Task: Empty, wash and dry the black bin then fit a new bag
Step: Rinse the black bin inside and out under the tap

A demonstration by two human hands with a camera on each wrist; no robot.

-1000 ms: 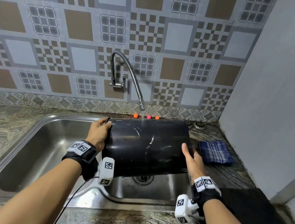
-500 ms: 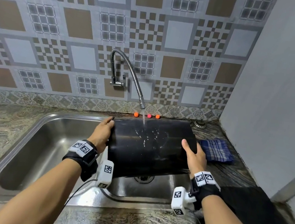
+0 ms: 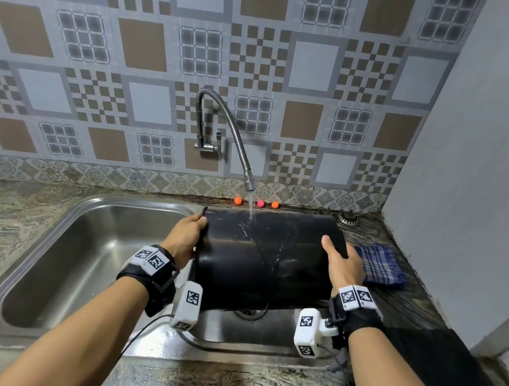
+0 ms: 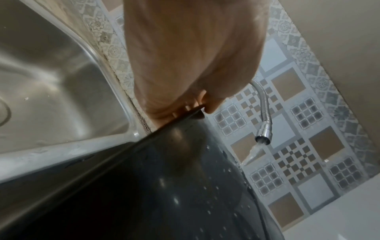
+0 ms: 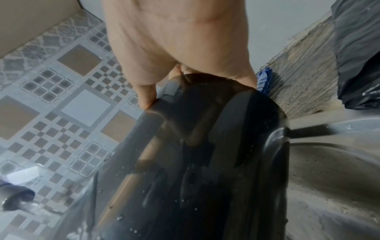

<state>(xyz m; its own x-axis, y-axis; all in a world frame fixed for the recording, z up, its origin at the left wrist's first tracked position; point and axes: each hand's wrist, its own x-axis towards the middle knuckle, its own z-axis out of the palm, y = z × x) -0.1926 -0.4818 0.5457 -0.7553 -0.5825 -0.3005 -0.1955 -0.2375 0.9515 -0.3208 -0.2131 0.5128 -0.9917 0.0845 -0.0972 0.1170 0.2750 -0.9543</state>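
Observation:
The black bin (image 3: 265, 258) lies on its side over the steel sink (image 3: 73, 263), its mouth to the left and its base to the right. Water from the flexible tap (image 3: 249, 185) runs onto its upper side. My left hand (image 3: 185, 235) grips the bin's rim (image 4: 174, 120), fingers hooked over the edge. At the base end, my right hand (image 3: 340, 264) holds the bin (image 5: 205, 146), thumb on top and fingers behind. Droplets cover the bin's wet black wall (image 4: 185, 194). A black plastic bag (image 3: 451, 377) lies flat on the counter at the right.
A blue checked cloth (image 3: 380, 268) lies on the counter right of the bin, against the grey side wall. Three small orange and pink balls (image 3: 260, 203) sit along the tiled backsplash. The sink drain (image 3: 248, 313) shows beneath the bin. Marbled counter surrounds the sink.
The bin has been turned and shifted slightly under the running water. My right thumb now lies further over the base end, and the stream lands more toward the bin's middle.

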